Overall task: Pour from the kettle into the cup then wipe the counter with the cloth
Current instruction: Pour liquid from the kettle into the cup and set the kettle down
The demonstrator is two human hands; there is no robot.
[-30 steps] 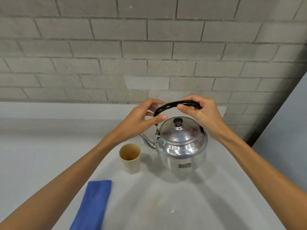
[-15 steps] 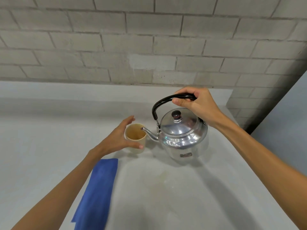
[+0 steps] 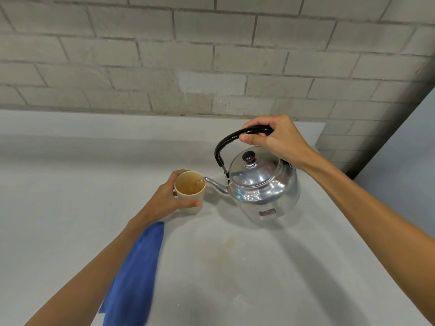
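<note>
A shiny metal kettle (image 3: pixel 263 187) with a black handle hangs tilted to the left, just above the counter. My right hand (image 3: pixel 275 140) grips the top of its handle. Its spout reaches over the rim of a beige cup (image 3: pixel 190 190), and a thin stream runs into it. My left hand (image 3: pixel 164 201) wraps around the cup's left side and holds it on the grey counter (image 3: pixel 235 267). A folded blue cloth (image 3: pixel 134 276) lies on the counter near me, partly under my left forearm.
A grey brick wall (image 3: pixel 211 55) rises behind the counter. The counter's right edge (image 3: pixel 381 274) runs diagonally under my right forearm. A faint brownish stain (image 3: pixel 226 250) marks the counter in front of the kettle.
My left hand let go of the kettle handle and closed around the cup. My right hand lifted and tipped the kettle left, bringing the spout over the cup.
</note>
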